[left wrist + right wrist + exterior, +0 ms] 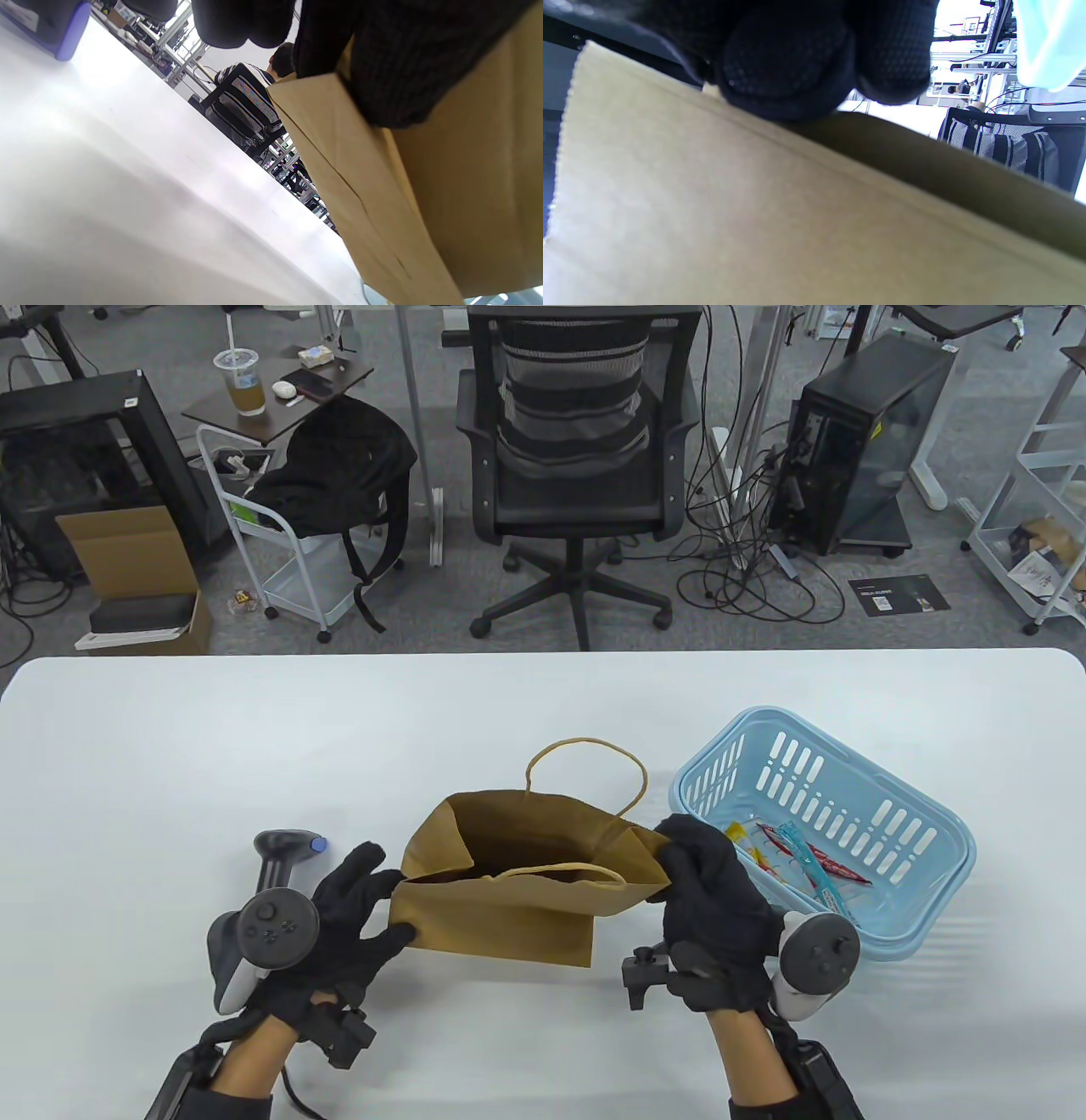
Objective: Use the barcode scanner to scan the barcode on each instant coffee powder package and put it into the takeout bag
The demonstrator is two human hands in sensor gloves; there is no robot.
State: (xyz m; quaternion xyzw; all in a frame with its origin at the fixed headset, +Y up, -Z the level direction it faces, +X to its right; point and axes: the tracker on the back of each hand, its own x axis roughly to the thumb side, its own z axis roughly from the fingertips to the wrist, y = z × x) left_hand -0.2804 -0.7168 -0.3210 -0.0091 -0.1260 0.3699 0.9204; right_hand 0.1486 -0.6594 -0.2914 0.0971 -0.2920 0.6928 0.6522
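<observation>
The instant coffee packages (802, 857) lie loose in the bottom of the blue basket (920, 848), thin red and blue sticks not yet taken out, so none of them has reached the takeout bag (509, 882) that stands just left of the basket, near the front of the tabletop (339, 729). The bag is the landmark here: it stands upright with its mouth open upward, one twisted paper handle raised behind and the other folded down over the near rim, and it seems to be held this way so that the opening stays wide for packages to drop in. The right hand (713, 899) is at the bag's right edge, its fingers (785, 59) curled over and pinching the top rim, which I judge pulls that side outward. The left hand (339, 925) is at the bag's left edge, thumb and fingers (382, 63) closing on the corner fold there, likely steadying or spreading it from the other side. The barcode scanner (284, 857) lies on the tabletop just left of the bag, beyond the left hand, unheld and within easy reach for the scanning that comes next, as I read it
</observation>
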